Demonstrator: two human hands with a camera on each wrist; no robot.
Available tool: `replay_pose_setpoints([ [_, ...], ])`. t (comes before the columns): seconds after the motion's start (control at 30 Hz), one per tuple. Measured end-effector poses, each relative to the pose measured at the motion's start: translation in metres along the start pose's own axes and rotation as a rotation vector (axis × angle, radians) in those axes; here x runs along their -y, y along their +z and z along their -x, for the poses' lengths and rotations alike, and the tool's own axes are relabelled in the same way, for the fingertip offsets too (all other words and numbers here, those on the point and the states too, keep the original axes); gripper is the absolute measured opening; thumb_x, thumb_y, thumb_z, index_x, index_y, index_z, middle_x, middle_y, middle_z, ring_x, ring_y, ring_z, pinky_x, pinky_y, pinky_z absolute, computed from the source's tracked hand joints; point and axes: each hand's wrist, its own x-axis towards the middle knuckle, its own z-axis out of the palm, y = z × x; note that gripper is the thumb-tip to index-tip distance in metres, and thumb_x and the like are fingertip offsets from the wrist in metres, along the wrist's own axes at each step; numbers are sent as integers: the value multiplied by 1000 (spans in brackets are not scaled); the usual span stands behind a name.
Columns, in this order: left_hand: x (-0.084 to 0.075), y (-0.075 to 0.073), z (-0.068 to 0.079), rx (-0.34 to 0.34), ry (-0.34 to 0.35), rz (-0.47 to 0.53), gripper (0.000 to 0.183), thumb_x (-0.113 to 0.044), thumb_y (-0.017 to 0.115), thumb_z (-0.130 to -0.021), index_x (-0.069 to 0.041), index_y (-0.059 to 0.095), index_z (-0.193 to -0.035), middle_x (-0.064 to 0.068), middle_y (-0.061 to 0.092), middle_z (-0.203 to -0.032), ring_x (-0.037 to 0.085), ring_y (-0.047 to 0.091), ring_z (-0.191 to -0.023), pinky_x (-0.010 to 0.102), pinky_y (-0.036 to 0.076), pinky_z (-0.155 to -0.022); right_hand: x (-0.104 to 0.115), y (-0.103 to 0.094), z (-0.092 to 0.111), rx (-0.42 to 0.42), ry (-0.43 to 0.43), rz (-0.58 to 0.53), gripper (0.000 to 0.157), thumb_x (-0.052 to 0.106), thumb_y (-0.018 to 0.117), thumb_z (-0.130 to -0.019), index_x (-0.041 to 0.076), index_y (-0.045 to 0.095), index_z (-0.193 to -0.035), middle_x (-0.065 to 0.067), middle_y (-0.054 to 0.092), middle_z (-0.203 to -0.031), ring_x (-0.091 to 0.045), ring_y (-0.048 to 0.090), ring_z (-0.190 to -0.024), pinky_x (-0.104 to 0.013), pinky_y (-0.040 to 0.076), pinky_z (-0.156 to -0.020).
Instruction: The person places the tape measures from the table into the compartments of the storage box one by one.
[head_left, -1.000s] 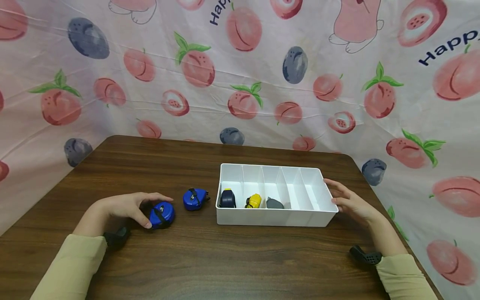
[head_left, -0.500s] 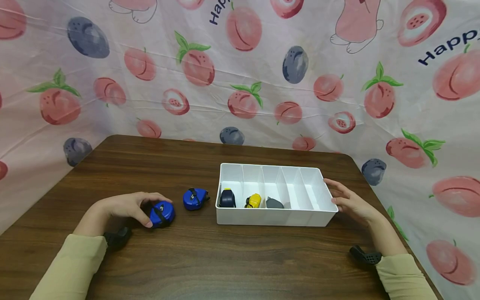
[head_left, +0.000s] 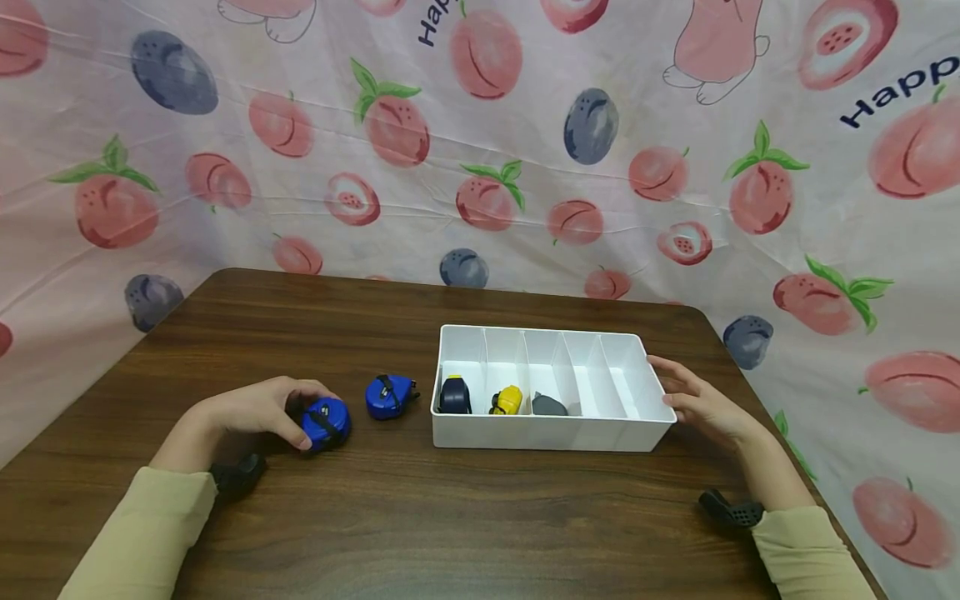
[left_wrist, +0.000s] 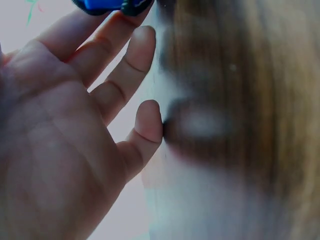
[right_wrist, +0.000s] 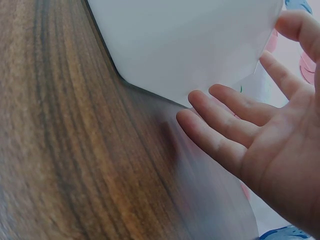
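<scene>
My left hand (head_left: 258, 408) pinches a rounded blue tape measure (head_left: 327, 423) with a black strap, thumb at its near side and fingers behind it. In the left wrist view only the lower part of the blue case (left_wrist: 102, 5) shows at the fingertips, and the little finger reaches to the tabletop. A second blue tape measure (head_left: 388, 396) lies just right of it, apart from the hand. My right hand (head_left: 705, 406) touches the right end of a white divided box (head_left: 540, 433), its fingers fairly straight; the right wrist view shows the fingertips against the white wall (right_wrist: 190, 45).
Inside the box, a dark navy tape measure (head_left: 454, 396) sits in the leftmost compartment, a yellow item (head_left: 507, 401) in the second, and a grey item (head_left: 549, 406) in the third. A patterned curtain (head_left: 525, 167) hangs behind the brown wooden table (head_left: 480, 517).
The left hand has drawn its fingers closer round the blue tape measure, which has shifted very slightly away from the person. The right hand and box keep their places.
</scene>
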Motion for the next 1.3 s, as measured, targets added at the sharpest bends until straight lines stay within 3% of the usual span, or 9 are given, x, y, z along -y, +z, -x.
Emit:
replay_pose_setpoints([
  [0.27, -1, -1, 0, -81, -25, -114, 57, -22, 80, -73, -6, 59, -124, 6, 58, -117, 27, 52, -105, 36, 43, -85, -1, 1, 0, -8, 2, 4, 59, 5, 47, -98, 12, 20, -151, -13, 40, -137, -17, 57, -108, -37, 50, -83],
  [0.53, -2, -1, -1, -133, -12, -32, 57, -17, 78, -74, 0, 56, -124, 11, 60, -111, 27, 55, -97, 30, 47, -79, -1, 0, 0, -6, -1, 3, 60, 5, 47, -98, 11, 20, -151, -14, 39, -137, -17, 57, -109, -36, 50, -83],
  [0.8, -5, 0, -5, -189, 50, 46, 55, -10, 75, -76, 4, 52, -124, 17, 60, -109, 26, 60, -92, 29, 50, -76, -1, 0, 0, -2, -10, 7, 60, 5, 46, -98, 10, 19, -151, -12, 40, -137, -17, 56, -109, -36, 50, -83],
  [1.03, -6, 0, -6, -258, 122, 7, 51, -10, 74, -75, -2, 57, -123, 12, 59, -112, 24, 60, -93, 29, 49, -78, 2, 2, 0, -8, 0, 8, 60, 5, 47, -98, 10, 19, -152, -17, 38, -138, -17, 57, -109, -36, 50, -83],
  [1.3, -7, -2, -7, -316, 197, -53, 60, -11, 74, -76, -3, 54, -132, 5, 57, -121, 16, 55, -102, 27, 43, -87, 1, 1, 1, -10, -2, 17, 60, 5, 47, -98, 9, 19, -152, -17, 40, -137, -18, 57, -108, -36, 51, -83],
])
